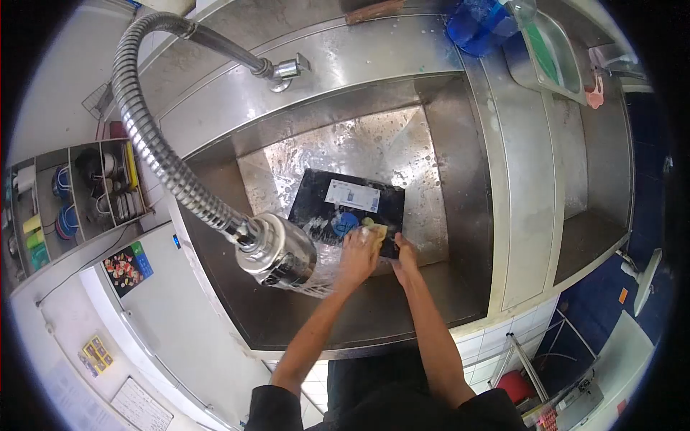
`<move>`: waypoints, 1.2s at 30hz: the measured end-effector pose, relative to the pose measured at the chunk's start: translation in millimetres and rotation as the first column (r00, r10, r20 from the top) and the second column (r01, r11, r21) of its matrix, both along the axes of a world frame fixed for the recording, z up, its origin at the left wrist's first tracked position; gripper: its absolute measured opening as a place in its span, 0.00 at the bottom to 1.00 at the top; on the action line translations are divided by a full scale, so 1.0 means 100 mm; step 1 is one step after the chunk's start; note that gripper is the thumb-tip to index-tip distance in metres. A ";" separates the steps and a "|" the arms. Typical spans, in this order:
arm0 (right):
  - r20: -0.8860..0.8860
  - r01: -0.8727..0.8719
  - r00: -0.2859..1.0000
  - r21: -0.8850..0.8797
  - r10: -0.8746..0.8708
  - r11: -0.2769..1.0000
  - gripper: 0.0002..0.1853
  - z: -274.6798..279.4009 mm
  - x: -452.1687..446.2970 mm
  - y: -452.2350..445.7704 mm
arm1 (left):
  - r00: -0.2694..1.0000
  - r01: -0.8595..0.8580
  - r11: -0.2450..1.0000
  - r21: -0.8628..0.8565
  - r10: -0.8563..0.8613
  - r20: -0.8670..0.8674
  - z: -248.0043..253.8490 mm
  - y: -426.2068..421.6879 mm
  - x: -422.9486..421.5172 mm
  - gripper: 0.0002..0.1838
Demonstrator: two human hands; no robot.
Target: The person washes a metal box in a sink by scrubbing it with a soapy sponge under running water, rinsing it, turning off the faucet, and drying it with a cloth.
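Observation:
A flat black rectangular panel (307,192) with a white label (352,195) and a round blue sticker (345,224) lies tilted inside the metal sink (460,179). My left hand (359,253) is closed round a yellowish sponge (379,231) and presses it on the panel's near part. With closed fingers, my right hand (405,254) grips the panel's near right edge. White suds or wet smears show on the black surface. The panel's underside is hidden.
A flexible steel hose with a spray head (277,248) hangs over the sink's left side, close to my left forearm. On the right ledge stand a blue jug (478,29) and a metal pan (553,54). A compartment rack (72,201) is at far left.

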State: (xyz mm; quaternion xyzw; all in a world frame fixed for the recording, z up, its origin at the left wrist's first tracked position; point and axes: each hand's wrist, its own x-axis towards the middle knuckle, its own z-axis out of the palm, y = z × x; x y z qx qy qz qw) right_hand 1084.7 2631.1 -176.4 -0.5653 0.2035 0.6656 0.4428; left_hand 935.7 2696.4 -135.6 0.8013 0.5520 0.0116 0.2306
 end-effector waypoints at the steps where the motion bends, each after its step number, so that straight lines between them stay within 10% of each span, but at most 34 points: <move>1: 0.005 0.003 1.000 -0.005 -0.003 1.000 0.29 -0.04 0.01 -0.04 | 0.991 0.114 0.987 0.112 -0.121 0.061 -0.06 0.04 -0.06 0.18; 2: 0.035 -0.008 0.999 0.034 0.007 0.999 0.31 -0.09 0.00 -0.07 | 0.962 0.220 0.948 0.229 -0.249 0.109 -0.13 0.12 -0.16 0.19; 3: 0.065 -0.018 0.998 0.072 0.013 0.997 0.33 -0.11 -0.02 -0.11 | 0.989 0.121 0.985 -0.124 -0.131 -0.075 -0.49 0.22 -0.45 0.25; 4: 0.065 -0.012 0.998 0.068 0.008 0.998 0.33 -0.08 -0.04 -0.11 | 0.992 0.125 0.944 0.307 -0.117 -0.043 -0.18 0.55 -0.52 0.23; 8: 0.138 -0.033 0.990 -0.023 0.036 0.999 0.34 0.15 -0.18 0.12 | 0.945 -0.287 0.926 0.244 0.316 -0.087 -0.75 0.92 -0.67 0.27; 10: 0.168 -0.071 0.983 -0.002 0.070 0.997 0.34 0.26 -0.24 0.17 | 0.976 -0.025 0.922 0.387 0.106 -0.191 -0.68 0.80 -0.15 0.24; 12: 0.291 -0.363 0.907 0.170 0.306 0.916 0.34 0.35 -0.19 0.24 | 0.991 -0.136 0.892 -0.430 0.119 -0.066 -0.50 0.63 0.45 0.18; 14: 0.253 -0.302 0.933 0.166 0.256 0.939 0.35 0.21 -0.13 0.14 | 0.861 0.148 0.955 -0.255 0.002 0.508 -0.55 0.37 0.63 0.16; 19: 0.285 -0.356 0.910 0.164 0.301 0.920 0.37 0.22 0.01 0.00 | 0.934 0.069 0.993 0.091 -0.097 0.343 -0.19 0.82 0.02 0.09; 22: 0.350 -0.378 0.874 0.053 0.338 0.924 0.31 0.00 0.00 -0.07 | 0.840 -0.534 0.779 0.329 0.534 0.099 -0.49 1.01 -0.48 0.11; 26: 0.420 -0.498 0.789 0.007 0.449 0.867 0.34 -0.03 -0.11 -0.09 | 0.933 -0.352 0.837 0.420 0.275 0.233 -0.70 0.67 0.09 0.11; 28: 0.472 -0.530 0.749 0.004 0.465 0.848 0.39 0.02 -0.10 -0.04 | 0.917 -0.180 0.982 0.052 0.148 0.370 -0.14 0.63 0.64 0.12; 31: 0.539 -0.514 0.716 -0.025 0.444 0.858 0.36 0.46 0.06 0.01 | 0.867 -0.231 0.971 0.064 0.175 0.466 -0.06 0.72 0.68 0.13; 34: 0.692 -0.622 0.537 -0.063 0.483 0.781 0.32 0.52 0.08 -0.10 | 0.676 -0.686 0.725 0.066 0.600 0.428 -0.07 0.79 0.69 0.11; 36: 0.702 -0.634 0.525 -0.056 0.482 0.772 0.30 0.53 0.00 -0.09 | 0.744 -0.497 0.858 0.132 0.343 0.574 0.01 0.70 0.84 0.10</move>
